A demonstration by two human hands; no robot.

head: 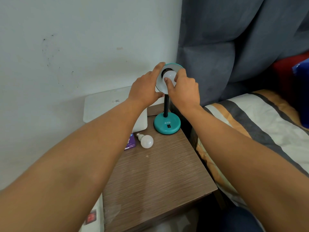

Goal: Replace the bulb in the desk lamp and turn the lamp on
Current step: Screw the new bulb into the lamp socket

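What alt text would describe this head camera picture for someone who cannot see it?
A person's right hand grips a white bulb in the socket of a teal desk lamp, while the left hand steadies the lamp's shade. A second white bulb lies on the brown wooden bedside table beside a striped bed.

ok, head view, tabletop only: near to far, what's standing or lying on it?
Purple card and spare bulb, about level → teal lamp base → white box against the wall. Both hands are up at the lamp shade, off the table.
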